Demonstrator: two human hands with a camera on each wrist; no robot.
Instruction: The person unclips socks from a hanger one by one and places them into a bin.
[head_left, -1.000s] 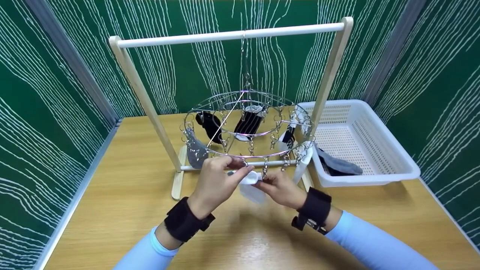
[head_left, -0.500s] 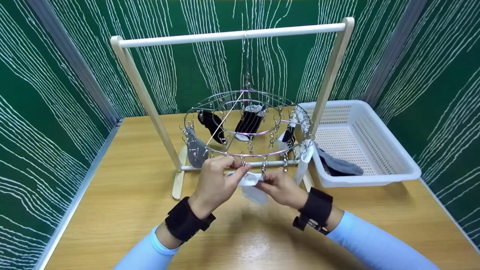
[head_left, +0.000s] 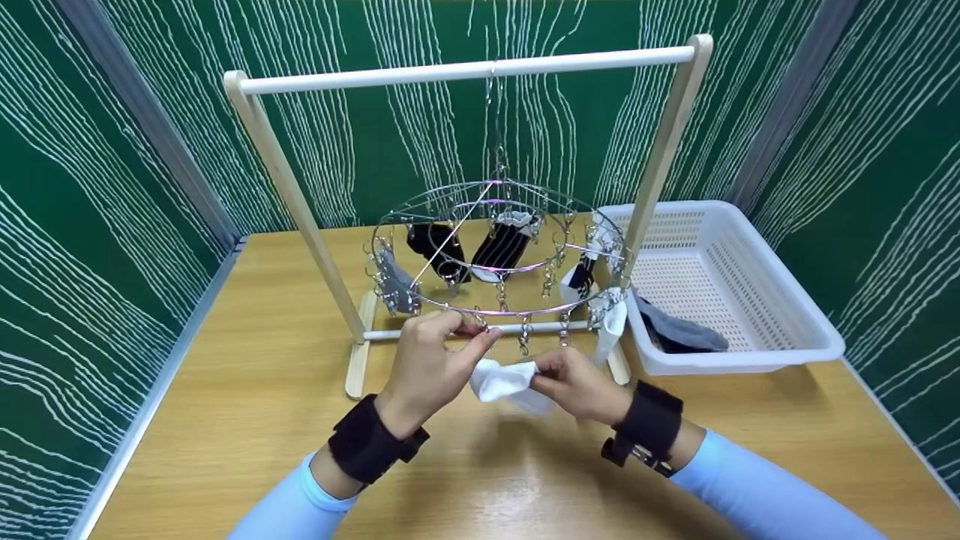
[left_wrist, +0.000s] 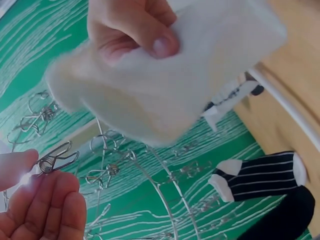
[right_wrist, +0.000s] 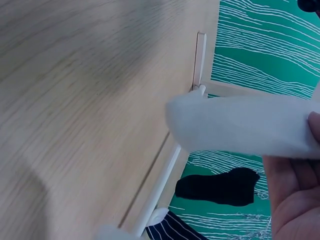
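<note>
The left hand [head_left: 427, 360] is pinching 1 wire clip [left_wrist: 49, 163] while the right hand [head_left: 585, 384] is pinching the white sock [head_left: 502, 382] near the round hanger [head_left: 501, 312] (keeping its edge flat should help clipping).

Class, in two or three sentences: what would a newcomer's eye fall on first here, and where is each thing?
Most striking is the round, shiny metal wire hanger with clips, hanging mid-picture from a pale wooden frame. At its near edge, the left hand holds a small metal clip, while beside it the right hand pinches a white fabric sock. At the right of the head view stands a white rectangular plastic basket.
</note>
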